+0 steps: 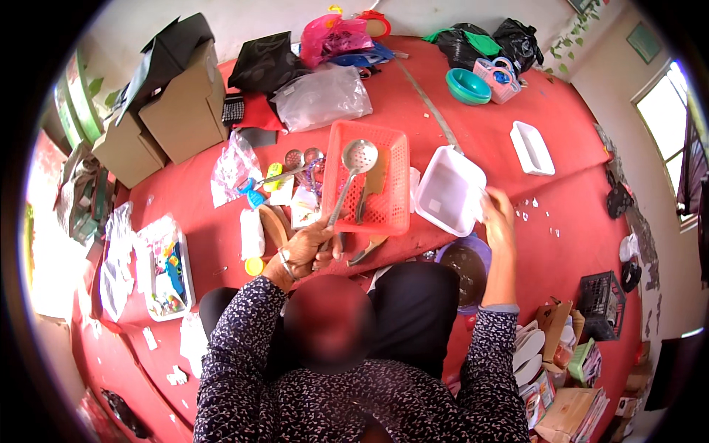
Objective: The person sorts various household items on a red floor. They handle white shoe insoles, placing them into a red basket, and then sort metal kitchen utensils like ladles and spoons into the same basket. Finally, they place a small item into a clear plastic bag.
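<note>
Patterned sleeves (236, 354) lead out to both hands. The left hand (299, 249) wraps a skimmer's (360, 156) handle, its bowl over the basket (401, 173) ahead; the right hand (500, 214) pinches the tub's (443, 188) rim, just to its left. Firm fingers near the handle's end should curb wobble; the tub probably wants steadying too.

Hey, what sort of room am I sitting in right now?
Probably a room in a home, partly used for storage: there's a red floor covering, black plastic bags by the far wall, and a perforated skimmer in your left hand.
</note>
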A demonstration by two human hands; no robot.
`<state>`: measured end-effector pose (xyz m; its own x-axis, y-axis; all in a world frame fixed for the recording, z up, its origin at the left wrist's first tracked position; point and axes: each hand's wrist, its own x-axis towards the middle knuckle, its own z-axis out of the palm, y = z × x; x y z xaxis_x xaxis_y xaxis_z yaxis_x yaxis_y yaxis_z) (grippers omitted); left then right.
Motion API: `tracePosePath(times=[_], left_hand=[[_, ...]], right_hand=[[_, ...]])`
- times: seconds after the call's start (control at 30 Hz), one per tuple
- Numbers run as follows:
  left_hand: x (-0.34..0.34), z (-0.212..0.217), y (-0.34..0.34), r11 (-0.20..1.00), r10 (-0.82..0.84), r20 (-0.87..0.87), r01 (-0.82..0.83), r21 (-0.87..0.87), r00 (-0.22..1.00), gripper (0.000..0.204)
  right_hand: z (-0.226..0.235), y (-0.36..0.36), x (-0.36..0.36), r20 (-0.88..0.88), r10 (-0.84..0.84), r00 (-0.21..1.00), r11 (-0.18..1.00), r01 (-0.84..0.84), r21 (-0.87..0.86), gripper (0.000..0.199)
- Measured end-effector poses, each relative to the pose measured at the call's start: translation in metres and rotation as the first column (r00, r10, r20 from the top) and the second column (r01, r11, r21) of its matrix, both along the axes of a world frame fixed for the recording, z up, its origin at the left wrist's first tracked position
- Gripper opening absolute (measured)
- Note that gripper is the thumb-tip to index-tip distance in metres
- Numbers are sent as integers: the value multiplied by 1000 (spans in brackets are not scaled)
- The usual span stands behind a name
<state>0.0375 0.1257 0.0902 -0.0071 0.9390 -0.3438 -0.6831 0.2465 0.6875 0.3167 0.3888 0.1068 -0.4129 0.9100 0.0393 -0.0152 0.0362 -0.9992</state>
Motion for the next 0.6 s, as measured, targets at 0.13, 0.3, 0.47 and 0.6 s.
tracePosePath(times=[0.13,0.3,0.47,0.6], left_hand=[[7,-2,-2,999,-51,-111,53,15,993,34],[6,-7,-13,996,-28,-223,47,81,975,29],[-1,-13,-24,992,36,-252,-3,129,967,25],[2,-20,-29,995,92,-286,-77,62,954,25]], right_hand=[[48,-60,-127,278,32,960,720,-215,660,31],[28,-98,-195,458,-56,887,495,-374,785,38],[4,-108,-222,500,-279,820,342,-401,850,27],[-1,-106,-226,557,206,804,650,-538,537,29]])
